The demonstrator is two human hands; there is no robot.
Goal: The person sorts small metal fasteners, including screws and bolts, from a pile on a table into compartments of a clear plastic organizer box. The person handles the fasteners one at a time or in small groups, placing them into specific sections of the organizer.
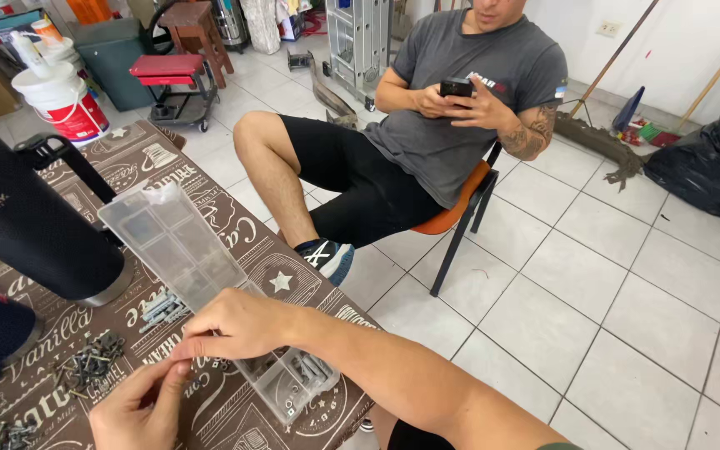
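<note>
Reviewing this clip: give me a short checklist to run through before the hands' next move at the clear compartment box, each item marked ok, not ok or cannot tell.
1. Box lid open: ok. The clear compartment box has its lid raised.
2. Box fully on the table: not ok. Its near end reaches the table edge.
3. Right hand steadying the box: ok, it rests on the box.
4. Left hand holding a part: cannot tell; fingertips pinch together, nothing clearly visible.
5. Loose screws within reach: ok, piled beside the left hand.
6. Black tumbler clear of the box: ok, standing upright beside the lid.
</note>
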